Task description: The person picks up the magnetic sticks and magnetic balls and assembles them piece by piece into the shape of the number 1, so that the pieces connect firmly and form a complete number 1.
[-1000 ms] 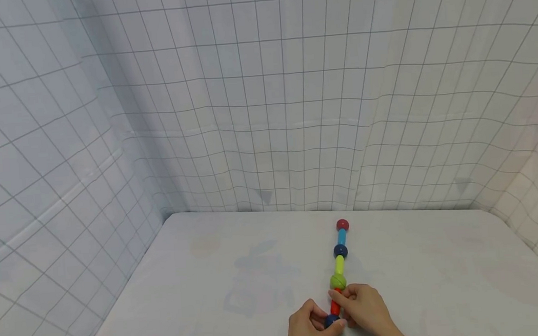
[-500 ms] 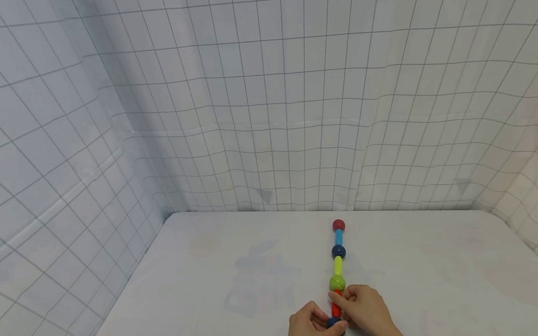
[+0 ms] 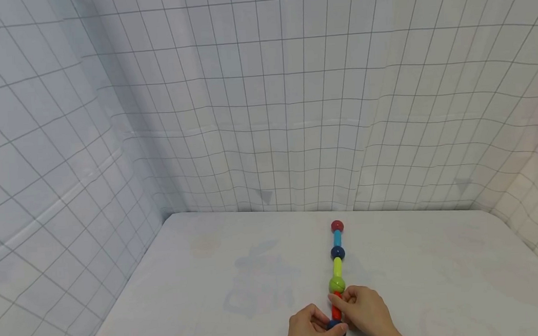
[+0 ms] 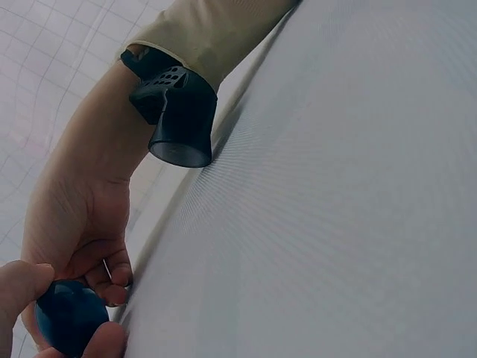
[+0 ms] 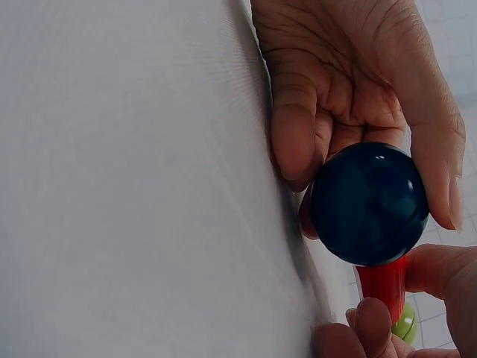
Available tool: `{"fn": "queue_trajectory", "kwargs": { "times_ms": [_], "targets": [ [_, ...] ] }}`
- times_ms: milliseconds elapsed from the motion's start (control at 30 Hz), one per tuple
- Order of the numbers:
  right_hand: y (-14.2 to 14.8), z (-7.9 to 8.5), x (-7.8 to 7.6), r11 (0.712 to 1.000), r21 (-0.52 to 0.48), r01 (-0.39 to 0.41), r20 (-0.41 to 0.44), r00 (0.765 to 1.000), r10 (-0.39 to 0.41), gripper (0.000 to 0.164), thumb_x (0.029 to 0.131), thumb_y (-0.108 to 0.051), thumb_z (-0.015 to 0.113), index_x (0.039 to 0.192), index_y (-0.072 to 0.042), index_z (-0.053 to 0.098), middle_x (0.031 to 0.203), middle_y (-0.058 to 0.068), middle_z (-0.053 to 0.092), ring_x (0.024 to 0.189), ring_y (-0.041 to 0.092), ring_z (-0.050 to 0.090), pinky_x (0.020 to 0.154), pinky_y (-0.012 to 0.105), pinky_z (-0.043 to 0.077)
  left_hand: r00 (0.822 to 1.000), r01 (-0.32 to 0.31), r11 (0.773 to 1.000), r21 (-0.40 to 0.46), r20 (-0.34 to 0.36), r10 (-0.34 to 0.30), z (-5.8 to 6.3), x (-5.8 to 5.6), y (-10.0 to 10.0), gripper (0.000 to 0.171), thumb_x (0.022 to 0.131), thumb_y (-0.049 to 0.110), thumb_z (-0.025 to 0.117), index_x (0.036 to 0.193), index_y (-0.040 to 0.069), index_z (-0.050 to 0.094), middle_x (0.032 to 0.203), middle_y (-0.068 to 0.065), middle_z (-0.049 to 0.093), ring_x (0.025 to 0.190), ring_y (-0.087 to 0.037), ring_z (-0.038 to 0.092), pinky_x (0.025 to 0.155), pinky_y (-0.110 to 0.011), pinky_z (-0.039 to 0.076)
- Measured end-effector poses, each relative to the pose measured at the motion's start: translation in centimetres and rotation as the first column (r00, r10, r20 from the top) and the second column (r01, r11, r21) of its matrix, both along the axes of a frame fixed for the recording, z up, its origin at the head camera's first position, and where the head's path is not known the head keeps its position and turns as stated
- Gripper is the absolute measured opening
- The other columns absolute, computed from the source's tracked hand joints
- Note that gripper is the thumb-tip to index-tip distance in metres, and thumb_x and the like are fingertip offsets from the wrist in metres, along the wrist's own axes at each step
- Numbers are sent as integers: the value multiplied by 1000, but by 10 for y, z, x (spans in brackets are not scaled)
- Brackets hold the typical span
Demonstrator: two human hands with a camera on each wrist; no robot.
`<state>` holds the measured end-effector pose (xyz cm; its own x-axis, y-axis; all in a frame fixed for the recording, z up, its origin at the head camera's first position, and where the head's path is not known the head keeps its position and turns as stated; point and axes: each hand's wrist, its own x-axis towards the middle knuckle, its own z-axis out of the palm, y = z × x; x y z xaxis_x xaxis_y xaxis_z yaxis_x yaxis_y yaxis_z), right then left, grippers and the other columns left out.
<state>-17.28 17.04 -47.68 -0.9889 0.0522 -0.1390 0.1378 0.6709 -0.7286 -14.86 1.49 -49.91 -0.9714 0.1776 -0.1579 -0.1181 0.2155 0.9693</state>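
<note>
A chain of balls and rods lies on the white table. From its far end come a dark red ball (image 3: 337, 226), a light blue rod (image 3: 337, 238), a dark blue ball (image 3: 337, 253), a yellow-green rod (image 3: 337, 267) and a green ball (image 3: 337, 284). A red rod (image 3: 336, 313) follows, then a second dark blue ball (image 5: 369, 203) at the near end. My left hand (image 3: 308, 329) holds that near ball between thumb and fingers. Just beyond it, my right hand (image 3: 366, 311) pinches the red rod. Fingers partly hide the near ball in the head view.
White table cloth (image 3: 189, 296) spreads to both sides of the chain. A white curtain with a dark grid (image 3: 284, 110) hangs behind the table and along its left and right sides. A black wrist camera (image 4: 179, 119) sits on a sleeved forearm.
The chain has swung slightly left at its far end and slid a little toward me, so it lies straighter. Both hands keep their holds on the near ball and red rod.
</note>
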Motion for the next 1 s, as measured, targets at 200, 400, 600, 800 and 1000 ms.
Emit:
{"fn": "queue_trajectory", "kwargs": {
  "times_ms": [200, 400, 600, 800, 1000],
  "targets": [
    [0, 0, 2, 999, 39, -3, -23, 1000, 4, 41, 83, -49, 68, 66, -13, 56, 48, -4, 45, 44, 11, 44, 44, 23, 27, 1000, 17, 1000, 10, 22, -18, 0, -1, -1, 35, 72, 31, 84, 74, 9, 57, 59, 1, 60, 52, -12, 60, 50, -24, 47],
    [-1, -1, 1, 998, 57, -3, -34, 999, 5, 41, 82, -48, 69, 64, -14, 55, 48, -5, 44, 44, 11, 42, 44, 23, 26, 999, 26, 999, -23, 39, -26, 2, -2, -1, 35, 71, 31, 84, 73, 9, 57, 61, 2, 59, 54, -11, 59, 52, -24, 48],
    [-2, -1, 3, 998, 56, -10, -50, 999, 12, 40, 81, -47, 70, 64, -14, 55, 47, -6, 43, 44, 11, 41, 43, 22, 25, 998, 44, 999, -23, 38, -43, 5, 0, -2, 33, 71, 30, 84, 72, 9, 59, 60, 3, 59, 54, -9, 58, 51, -23, 47],
    [-2, -1, 5, 998, 58, -22, -68, 997, 26, 39, 81, -47, 70, 64, -14, 56, 47, -6, 44, 44, 10, 42, 43, 22, 25, 998, 54, 998, -16, 24, -54, 5, 1, -2, 31, 71, 29, 84, 71, 9, 60, 59, 3, 59, 54, -10, 58, 51, -23, 46],
    [-2, -3, 2, 997, 67, -31, -74, 997, 36, 40, 81, -48, 70, 64, -15, 55, 48, -6, 44, 44, 10, 42, 43, 22, 25, 998, 57, 998, -25, 30, -56, 6, 0, -2, 32, 72, 30, 84, 72, 9, 60, 59, 2, 60, 53, -10, 59, 51, -23, 47]
  ]
}}
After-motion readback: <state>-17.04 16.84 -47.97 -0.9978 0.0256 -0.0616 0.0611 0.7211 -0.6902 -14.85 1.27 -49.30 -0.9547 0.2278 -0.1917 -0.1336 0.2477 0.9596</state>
